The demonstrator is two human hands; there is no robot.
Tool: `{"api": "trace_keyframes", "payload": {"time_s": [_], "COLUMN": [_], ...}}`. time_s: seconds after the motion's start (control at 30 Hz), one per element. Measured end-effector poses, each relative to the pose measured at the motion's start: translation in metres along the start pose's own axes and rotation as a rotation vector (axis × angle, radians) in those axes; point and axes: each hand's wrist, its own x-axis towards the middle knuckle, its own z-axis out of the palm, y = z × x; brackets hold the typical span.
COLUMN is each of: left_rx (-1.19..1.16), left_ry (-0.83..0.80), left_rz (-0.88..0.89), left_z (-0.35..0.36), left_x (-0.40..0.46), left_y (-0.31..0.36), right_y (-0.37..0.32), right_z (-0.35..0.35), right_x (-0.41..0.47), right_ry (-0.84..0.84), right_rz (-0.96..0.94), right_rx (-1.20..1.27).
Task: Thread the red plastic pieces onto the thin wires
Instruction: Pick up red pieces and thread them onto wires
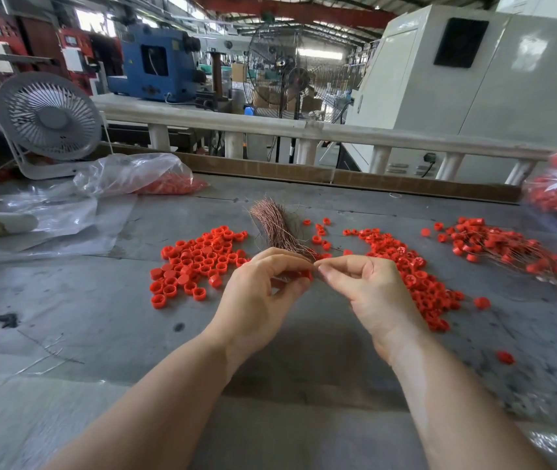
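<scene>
Left hand (pixel 263 283) pinches a red piece (pixel 306 275), right hand (pixel 368 286) pinches a thin wire at it. Finished pile (pixel 504 247) lies far right on the counter (pixel 100 317); the wire bundle (pixel 275 225) and loose pieces (pixel 195 262) suggest plenty left.

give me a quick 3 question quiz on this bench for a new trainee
1. True or false: the wire bundle lies between two red heaps.
2. Which hand holds a red piece? A left B right C neither
3. Fill in: the grey fan stands at the table's far ____ corner.

Key
1. True: the cap heap lies left of it, the ring heap right.
2. A; the right hand pinches at a wire end.
3. left
</scene>
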Motion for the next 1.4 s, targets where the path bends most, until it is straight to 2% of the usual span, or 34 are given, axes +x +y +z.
{"api": "trace_keyframes", "payload": {"time_s": [0.13,0.23,0.4,0.47,0.53,0.7,0.77,0.83,1.1,1.27,1.4], "left_rx": [-0.071,-0.137,-0.404,-0.405,-0.311,0.246,0.350,0.377,-0.126,-0.224,-0.244], "left_ry": [-0.001,-0.019,0.075,0.143,0.135,-0.107,-0.175,-0.164,0.065,0.110,0.107], "left_rz": [0.000,-0.023,-0.150,-0.212,-0.250,-0.185,-0.170,-0.161,-0.187,-0.184,-0.178], "left_z": [-0.001,-0.002,-0.002,-0.003,-0.003,0.003,0.003,0.003,-0.002,-0.003,-0.004], "left_x": [0.000,-0.001,0.001,0.003,0.004,0.000,-0.002,-0.002,0.002,0.002,0.002], "left_y": [0.003,0.003,0.001,-0.004,-0.008,-0.014,-0.016,-0.016,-0.005,-0.002,-0.002], "right_y": [0.000,0.000,0.000,0.000,0.000,-0.001,-0.001,-0.001,0.003,0.005,0.004], "right_z": [0.003,0.003,0.001,0.000,0.000,0.000,0.000,0.000,0.002,0.003,0.003], "right_x": [-0.001,-0.001,0.000,0.001,0.001,0.000,-0.001,-0.001,-0.001,-0.004,-0.005], "right_ry": [-0.089,-0.094,-0.002,0.055,0.092,0.118,0.122,0.111,0.042,0.038,0.035], "right_rz": [-0.015,-0.055,-0.092,-0.105,-0.103,-0.111,-0.111,-0.103,-0.142,-0.195,-0.201], "right_rx": [0.011,-0.039,-0.076,-0.066,-0.058,-0.093,-0.114,-0.142,-0.369,-0.519,-0.542]}}
